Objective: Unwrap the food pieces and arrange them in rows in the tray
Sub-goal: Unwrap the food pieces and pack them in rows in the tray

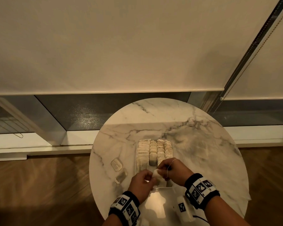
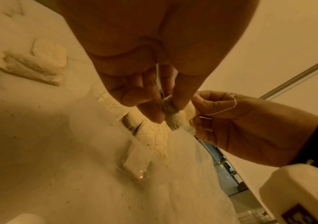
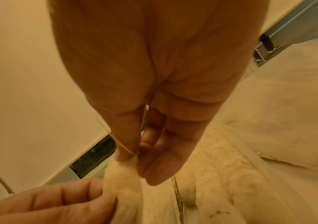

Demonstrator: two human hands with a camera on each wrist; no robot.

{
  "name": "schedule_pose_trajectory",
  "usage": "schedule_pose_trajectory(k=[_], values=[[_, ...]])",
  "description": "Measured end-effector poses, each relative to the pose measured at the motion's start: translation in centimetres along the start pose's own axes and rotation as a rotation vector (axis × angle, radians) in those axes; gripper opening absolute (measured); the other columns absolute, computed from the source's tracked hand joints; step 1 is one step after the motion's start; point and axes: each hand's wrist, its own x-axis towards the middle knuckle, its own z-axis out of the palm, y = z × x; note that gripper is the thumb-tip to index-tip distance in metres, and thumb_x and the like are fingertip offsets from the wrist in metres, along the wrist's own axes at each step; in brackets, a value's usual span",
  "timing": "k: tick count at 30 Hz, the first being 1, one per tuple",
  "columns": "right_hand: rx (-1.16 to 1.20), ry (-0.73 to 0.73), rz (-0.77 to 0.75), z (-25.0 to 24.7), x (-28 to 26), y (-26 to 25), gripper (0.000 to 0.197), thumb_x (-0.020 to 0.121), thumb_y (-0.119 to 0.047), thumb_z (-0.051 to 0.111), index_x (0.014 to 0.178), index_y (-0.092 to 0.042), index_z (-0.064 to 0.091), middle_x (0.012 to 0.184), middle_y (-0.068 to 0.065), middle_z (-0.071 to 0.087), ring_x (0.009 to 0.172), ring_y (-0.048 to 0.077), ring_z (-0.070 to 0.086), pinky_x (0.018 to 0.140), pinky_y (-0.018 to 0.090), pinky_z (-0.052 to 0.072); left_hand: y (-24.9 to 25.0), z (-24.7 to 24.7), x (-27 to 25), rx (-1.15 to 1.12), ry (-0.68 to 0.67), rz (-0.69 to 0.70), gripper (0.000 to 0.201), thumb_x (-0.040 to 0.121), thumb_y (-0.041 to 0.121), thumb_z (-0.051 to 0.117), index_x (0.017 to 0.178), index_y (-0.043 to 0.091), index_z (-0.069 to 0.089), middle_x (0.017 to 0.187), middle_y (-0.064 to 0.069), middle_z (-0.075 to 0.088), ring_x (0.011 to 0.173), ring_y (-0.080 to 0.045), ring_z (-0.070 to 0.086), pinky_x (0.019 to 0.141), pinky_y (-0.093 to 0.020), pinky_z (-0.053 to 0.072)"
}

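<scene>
I have both grips, left hand (image 1: 142,181) and right hand (image 1: 171,168), pinching one small pale string-tied paper pouch (image 1: 157,174) over the clear plastic tray's (image 1: 136,160) 6 o'clock end; a hard tug may tear it.

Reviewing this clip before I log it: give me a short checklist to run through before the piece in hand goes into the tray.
1. Both hands hold the piece: ok, left hand and right hand pinch it above the tray.
2. String clear: not ok, it loops over the right hand's fingers.
3. Free space in the tray: ok, the near end looks open.
4. Rows tidy: ok, four rows.
5. Piece fully unwrapped: cannot tell.
6. Pieces left on the table: ok, two packets lie left of the tray.
</scene>
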Motion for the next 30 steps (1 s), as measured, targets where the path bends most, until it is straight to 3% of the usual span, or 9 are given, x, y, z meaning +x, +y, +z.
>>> schedule_pose_trajectory(k=[3,8,12,15,18,20,25,30], values=[[-0.056,0.02,-0.008,0.2,0.4,0.3,0.005,0.088,-0.018,0.075,0.089,-0.022,0.073,0.076,-0.004,0.069,0.061,0.003,0.063,0.06,0.019,0.053,0.0,-0.1,0.2,-0.001,0.01,-0.008,0.003,0.09,0.02,0.067,0.091,0.017,0.067,0.082,0.001,0.072,0.059,-0.004,0.064,0.063,-0.025,0.056],[-0.177,0.025,0.005,0.2,1.4,0.7,0.012,0.085,-0.023,0.076,0.082,-0.033,0.071,0.076,-0.011,0.068,0.067,-0.003,0.06,0.067,0.014,0.047,-0.5,-0.2,0.9,0.01,0.036,-0.044,0.005,0.087,0.024,0.071,0.087,0.024,0.067,0.082,0.005,0.07,0.064,-0.006,0.065,0.071,-0.029,0.058],[-0.254,0.108,0.011,0.3,2.6,0.6,0.011,0.087,-0.024,0.074,0.082,-0.032,0.069,0.078,-0.013,0.066,0.069,0.0,0.059,0.066,0.013,0.045,-1.0,-0.8,1.5,0.125,0.133,-0.031,0.014,0.084,0.024,0.074,0.093,0.029,0.065,0.097,0.012,0.066,0.08,-0.002,0.059,0.071,-0.01,0.046],[-0.336,0.143,0.056,0.6,3.7,0.6,0.005,0.089,-0.024,0.072,0.089,-0.029,0.071,0.087,-0.01,0.066,0.078,0.003,0.059,0.067,0.011,0.042,-2.2,-2.0,2.2,0.426,0.289,-0.001,0.029,0.079,0.022,0.074,0.101,0.036,0.062,0.11,0.014,0.056,0.105,-0.01,0.051,0.089,-0.018,0.041],[-0.44,0.032,0.119,1.4,5.0,1.1,0.018,0.088,-0.023,0.072,0.078,-0.036,0.063,0.09,-0.01,0.064,0.083,0.007,0.059,0.067,0.014,0.04,-3.1,-2.9,2.6,0.506,0.312,-0.065,0.045,0.075,0.021,0.076,0.114,0.036,0.059,0.12,0.013,0.049,0.116,-0.015,0.043,0.101,-0.027,0.04],[-0.47,-0.002,0.158,1.7,5.7,1.1,0.019,0.086,-0.022,0.073,0.08,-0.036,0.063,0.091,-0.009,0.064,0.084,0.008,0.06,0.069,0.015,0.042,-3.6,-3.1,2.9,0.456,0.285,-0.081,0.05,0.074,0.016,0.077,0.115,0.036,0.058,0.121,0.011,0.05,0.116,-0.014,0.048,0.102,-0.026,0.042],[-0.527,0.057,0.208,2.0,7.5,1.1,0.013,0.086,-0.021,0.071,0.093,-0.031,0.073,0.093,-0.008,0.065,0.088,0.01,0.062,0.083,0.025,0.053,-4.3,-2.8,3.1,0.339,0.19,-0.086,0.053,0.079,0.005,0.072,0.121,0.033,0.056,0.12,0.01,0.052,0.092,-0.005,0.058,0.087,-0.019,0.05],[-0.545,0.118,0.242,1.9,9.2,0.5,0.017,0.09,-0.021,0.064,0.102,-0.028,0.075,0.104,-0.003,0.07,0.096,0.015,0.065,0.089,0.028,0.053,-4.4,-2.7,3.3,0.305,0.166,-0.093,0.055,0.08,0.006,0.072,0.123,0.035,0.053,0.12,0.013,0.051,0.098,-0.007,0.058,0.093,-0.023,0.05]])
